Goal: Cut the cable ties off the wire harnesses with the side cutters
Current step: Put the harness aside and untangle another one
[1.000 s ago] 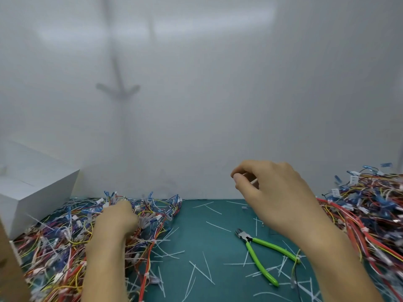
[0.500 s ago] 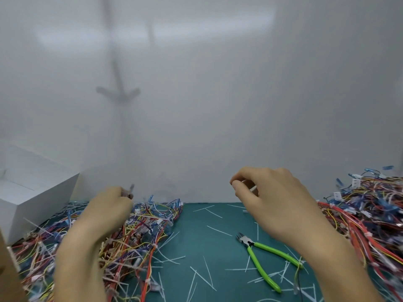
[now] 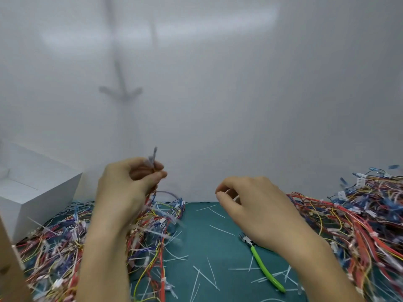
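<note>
Now left hand (image 3: 122, 188) higher — harness (image 3: 152, 216) lifted.

The side cutters (image 3: 264, 269) have glossy green plastic grips and a dull metal head; the bench (image 3: 218, 251) is matt teal, the wire harnesses (image 3: 359, 221) wear smooth coloured plastic insulation, the cut cable ties (image 3: 222, 230) are pale translucent plastic, the white box (image 3: 32, 192) looks matt card

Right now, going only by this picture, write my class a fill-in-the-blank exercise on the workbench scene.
1. The side cutters have ____ handles.
2. Of the left hand and the right hand, ____ holds them.
3. The raised wire harness is gripped by the ____ one.

Missing words: green; neither; left.
</note>
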